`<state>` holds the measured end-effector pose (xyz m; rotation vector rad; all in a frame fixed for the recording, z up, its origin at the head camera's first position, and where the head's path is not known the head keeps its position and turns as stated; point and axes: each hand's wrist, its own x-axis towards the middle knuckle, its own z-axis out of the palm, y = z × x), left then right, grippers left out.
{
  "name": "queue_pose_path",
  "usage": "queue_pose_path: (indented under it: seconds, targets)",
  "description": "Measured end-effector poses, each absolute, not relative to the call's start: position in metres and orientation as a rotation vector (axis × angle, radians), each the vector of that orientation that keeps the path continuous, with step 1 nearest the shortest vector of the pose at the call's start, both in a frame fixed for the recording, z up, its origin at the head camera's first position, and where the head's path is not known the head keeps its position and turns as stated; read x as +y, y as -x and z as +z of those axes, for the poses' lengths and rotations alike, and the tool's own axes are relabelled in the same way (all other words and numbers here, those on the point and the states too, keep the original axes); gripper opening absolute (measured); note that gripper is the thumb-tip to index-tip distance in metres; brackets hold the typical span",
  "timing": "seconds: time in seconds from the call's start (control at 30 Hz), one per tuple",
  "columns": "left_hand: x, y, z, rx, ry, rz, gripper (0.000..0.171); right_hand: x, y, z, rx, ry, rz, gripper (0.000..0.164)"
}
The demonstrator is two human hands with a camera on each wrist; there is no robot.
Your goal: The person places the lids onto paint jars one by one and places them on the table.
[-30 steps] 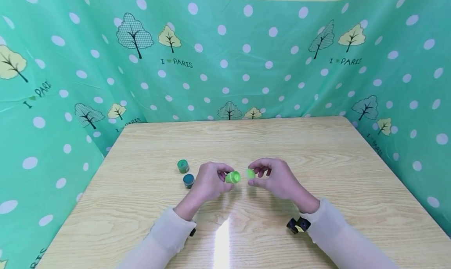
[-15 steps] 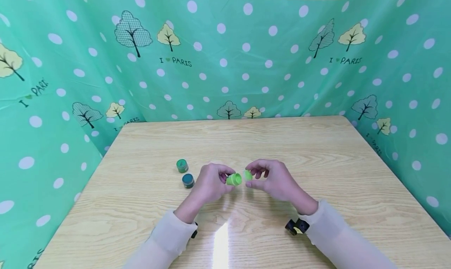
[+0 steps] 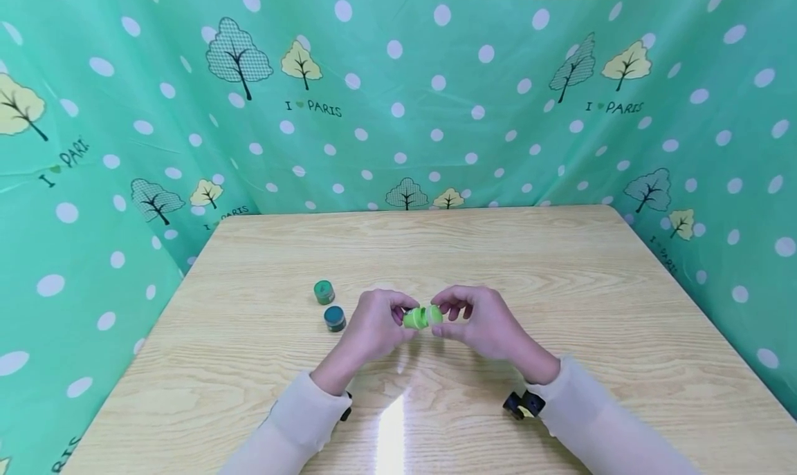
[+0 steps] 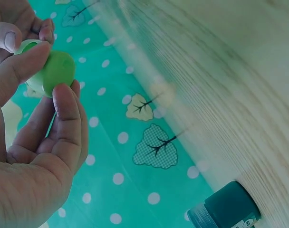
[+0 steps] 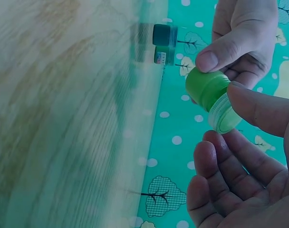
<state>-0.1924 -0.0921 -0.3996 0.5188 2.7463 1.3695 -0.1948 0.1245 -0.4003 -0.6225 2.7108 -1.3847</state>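
Note:
My left hand (image 3: 376,328) grips a small light green paint jar (image 3: 411,319) between thumb and fingers. The jar lies tilted sideways, its mouth toward my right hand (image 3: 482,317). That hand pinches a clear, green-tinted lid (image 3: 435,314) by its edge. In the right wrist view the lid (image 5: 224,114) sits at the mouth of the jar (image 5: 201,88); whether it is seated I cannot tell. From the left wrist, the jar's rounded base (image 4: 62,71) shows between thumb and fingertips.
Two more small paint jars stand on the wooden table (image 3: 249,364) left of my left hand: a green one (image 3: 324,292) and a dark blue one (image 3: 334,318). A dotted green curtain (image 3: 398,115) surrounds the table at the back and sides.
The lid in my right hand has moved left, from a small gap away to the jar's mouth. My left hand with the jar has barely shifted.

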Motion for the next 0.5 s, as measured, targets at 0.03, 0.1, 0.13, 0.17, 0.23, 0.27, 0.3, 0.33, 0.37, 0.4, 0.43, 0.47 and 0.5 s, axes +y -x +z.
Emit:
queue_pose_path:
  seconds: [0.03, 0.1, 0.13, 0.17, 0.23, 0.27, 0.3, 0.33, 0.37, 0.4, 0.43, 0.47, 0.5]
  targets:
    - [-0.0919, 0.1924, -0.4, 2.743, -0.518, 1.37, 0.031, 0.1241, 0.1945, -0.4007, 2.711, 0.622, -1.385, 0.032]
    - [-0.0916, 0.1925, -0.4004, 2.744, -0.526, 1.365, 0.03, 0.1232, 0.194, -0.4011, 2.71, 0.621, -1.388, 0.032]
    - [-0.0915, 0.1925, -0.4004, 2.745, -0.528, 1.363, 0.03, 0.1228, 0.1939, -0.4012, 2.71, 0.623, -1.39, 0.032]
    - [-0.0915, 0.1925, -0.4007, 2.746, -0.53, 1.362, 0.03, 0.1224, 0.1938, -0.4013, 2.709, 0.626, -1.394, 0.032]
    - [-0.0917, 0.1924, -0.401, 2.749, -0.547, 1.363, 0.029, 0.1216, 0.1936, -0.4016, 2.71, 0.632, -1.399, 0.032]
    - [-0.0917, 0.1924, -0.4013, 2.753, -0.557, 1.361, 0.029, 0.1212, 0.1936, -0.4017, 2.712, 0.636, -1.399, 0.032]
    - [-0.0917, 0.1923, -0.4016, 2.752, -0.561, 1.362, 0.029, 0.1208, 0.1936, -0.4019, 2.714, 0.642, -1.398, 0.032]
    - [-0.0917, 0.1922, -0.4017, 2.752, -0.568, 1.361, 0.028, 0.1205, 0.1935, -0.402, 2.716, 0.647, -1.398, 0.032]
    - [-0.0916, 0.192, -0.4018, 2.752, -0.572, 1.36, 0.028, 0.1202, 0.1934, -0.4021, 2.719, 0.653, -1.396, 0.032]
    - [-0.0915, 0.1919, -0.4019, 2.752, -0.571, 1.359, 0.028, 0.1198, 0.1932, -0.4022, 2.721, 0.657, -1.394, 0.032]
    - [-0.0912, 0.1918, -0.4016, 2.75, -0.566, 1.359, 0.028, 0.1196, 0.1931, -0.4023, 2.722, 0.662, -1.391, 0.031]
    - [-0.0909, 0.1916, -0.4013, 2.75, -0.562, 1.356, 0.029, 0.1192, 0.193, -0.4024, 2.722, 0.665, -1.388, 0.031]
    - [-0.0907, 0.1913, -0.4009, 2.748, -0.557, 1.355, 0.029, 0.1189, 0.1929, -0.4025, 2.722, 0.666, -1.385, 0.031]
